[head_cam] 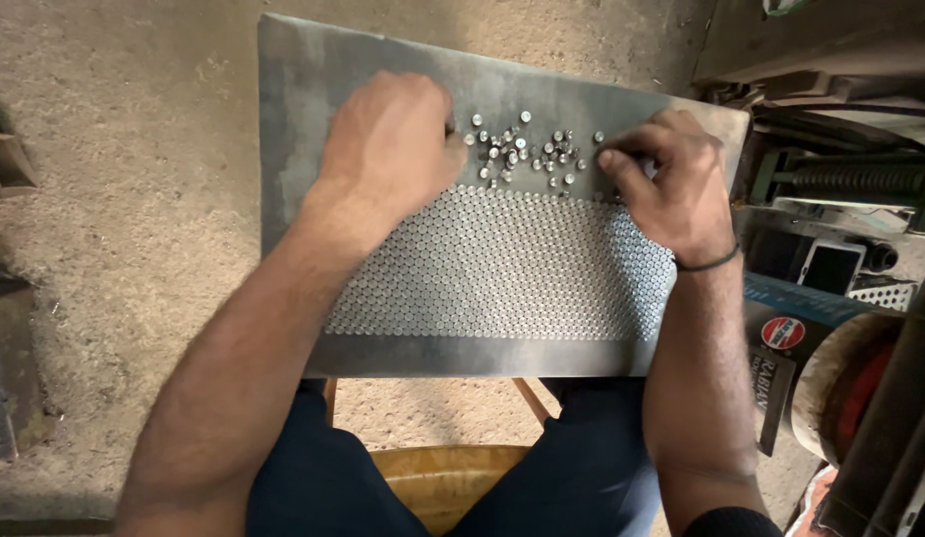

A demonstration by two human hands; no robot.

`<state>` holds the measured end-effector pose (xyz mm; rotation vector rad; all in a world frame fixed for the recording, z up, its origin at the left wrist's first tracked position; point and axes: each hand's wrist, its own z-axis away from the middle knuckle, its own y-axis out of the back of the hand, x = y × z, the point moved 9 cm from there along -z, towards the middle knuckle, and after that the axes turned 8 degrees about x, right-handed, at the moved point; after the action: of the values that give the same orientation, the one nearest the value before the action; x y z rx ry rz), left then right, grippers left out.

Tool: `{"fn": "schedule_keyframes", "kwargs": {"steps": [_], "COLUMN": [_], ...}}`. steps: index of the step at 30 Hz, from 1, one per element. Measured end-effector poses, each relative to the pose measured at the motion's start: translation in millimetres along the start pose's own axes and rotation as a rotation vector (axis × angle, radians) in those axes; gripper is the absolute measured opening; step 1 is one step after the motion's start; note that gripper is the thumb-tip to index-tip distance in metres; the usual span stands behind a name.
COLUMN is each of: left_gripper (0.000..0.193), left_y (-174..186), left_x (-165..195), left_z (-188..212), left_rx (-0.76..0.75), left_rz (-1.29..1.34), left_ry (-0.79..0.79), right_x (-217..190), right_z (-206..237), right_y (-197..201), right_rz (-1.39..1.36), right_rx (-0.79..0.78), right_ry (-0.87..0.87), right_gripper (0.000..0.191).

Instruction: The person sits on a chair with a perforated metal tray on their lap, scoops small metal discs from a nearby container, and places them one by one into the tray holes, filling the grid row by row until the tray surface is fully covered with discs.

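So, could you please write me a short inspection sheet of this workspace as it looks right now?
Surface: grey metal plate lying across the person's lap, its far part bare.
Job's things: small round metal pieces in tight rows fill the near part of the plate; loose pieces lie scattered beyond them.
Clutter: phone and a round printed container at the right.
Hands: left hand rests knuckles up beside the loose pieces; right hand has fingertips down at the edge of the rows. A grip cannot be told on either.
Cables: nothing seen.
Surroundings: dusty concrete floor, machine parts at the right, yellow stool below.
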<state>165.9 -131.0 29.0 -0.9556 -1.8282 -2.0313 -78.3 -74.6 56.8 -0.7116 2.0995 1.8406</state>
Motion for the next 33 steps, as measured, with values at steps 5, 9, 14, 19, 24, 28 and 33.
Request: {"fn": "schedule_keyframes", "kwargs": {"steps": [5,9,14,19,24,28,33], "left_gripper": [0.009,0.010,0.015,0.016,0.013,0.010,0.008], "left_y": [7,-7,-14,-12,-5,-11,-13], "left_x": [23,25,24,21,20,30,35], "left_z": [6,9,8,6,6,10,13], "left_rx": [0.195,0.156,0.180,0.202,0.207,0.123,0.122], "left_rz": [0.183,0.155,0.051,0.027,0.088,0.132,0.100], "left_ry": [-0.254,-0.329,-0.328,-0.310,-0.325,-0.412,-0.468], "right_x": [3,6,16,-1,-10,1,-23], "right_z": [1,2,2,0,2,0,3], "right_y": [4,-1,-1,-1,-11,-3,-16], "right_rz": [-0.029,-0.036,0.007,-0.003,0.046,-0.016,-0.033], "right_rx": [0.018,-0.027,0.021,0.131,0.107,0.072,-0.053], "right_ry": [0.008,0.039,0.023,0.181,0.139,-0.008,0.219], "right_gripper": [0.011,0.012,0.009,0.010,0.008,0.012,0.011]}}
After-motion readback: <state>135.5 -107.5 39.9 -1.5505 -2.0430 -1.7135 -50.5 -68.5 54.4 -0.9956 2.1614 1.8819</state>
